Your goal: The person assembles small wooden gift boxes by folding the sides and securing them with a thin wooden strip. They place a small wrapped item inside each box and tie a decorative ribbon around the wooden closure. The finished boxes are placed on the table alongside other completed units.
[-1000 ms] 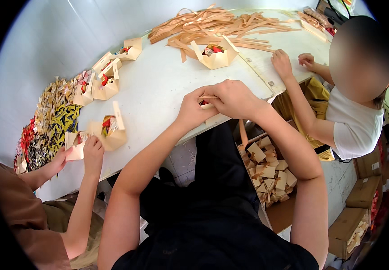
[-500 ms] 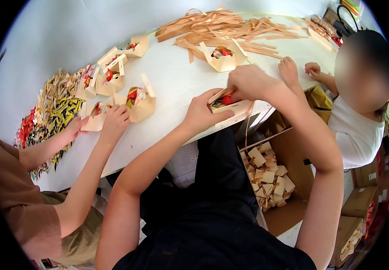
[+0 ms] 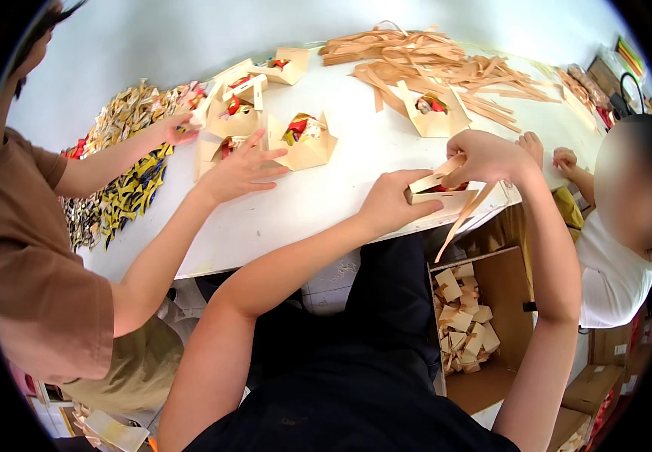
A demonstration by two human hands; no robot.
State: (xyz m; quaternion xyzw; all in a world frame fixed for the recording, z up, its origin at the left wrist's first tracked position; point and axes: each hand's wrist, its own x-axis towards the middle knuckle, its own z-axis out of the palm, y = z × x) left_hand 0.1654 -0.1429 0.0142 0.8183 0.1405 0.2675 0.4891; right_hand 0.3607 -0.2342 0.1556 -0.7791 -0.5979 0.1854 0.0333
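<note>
My left hand [image 3: 397, 203] grips the left end of a small cream cardboard box [image 3: 446, 197] at the table's front edge. Red wrapped sweets show in the box's opening. Over its right part bends my right hand [image 3: 488, 157], fingers closed on a tan ribbon [image 3: 465, 222] whose loose end hangs down past the box front. The fingertips are partly hidden behind the knuckles. Just beyond stands an open cream box [image 3: 435, 117] filled with sweets.
Tan ribbons [image 3: 416, 56] lie heaped at the back. Several filled boxes [image 3: 307, 143] and a sweets pile [image 3: 134, 162] are at left, by a co-worker's hands [image 3: 239, 173]. Below right, a large carton [image 3: 492, 377] holds closed boxes. Another person [image 3: 616, 279] sits at right.
My right hand has risen from inside the box opening, and the ribbon is now over the box. The co-worker at left has let go of a box and spread the fingers. The view has shifted.
</note>
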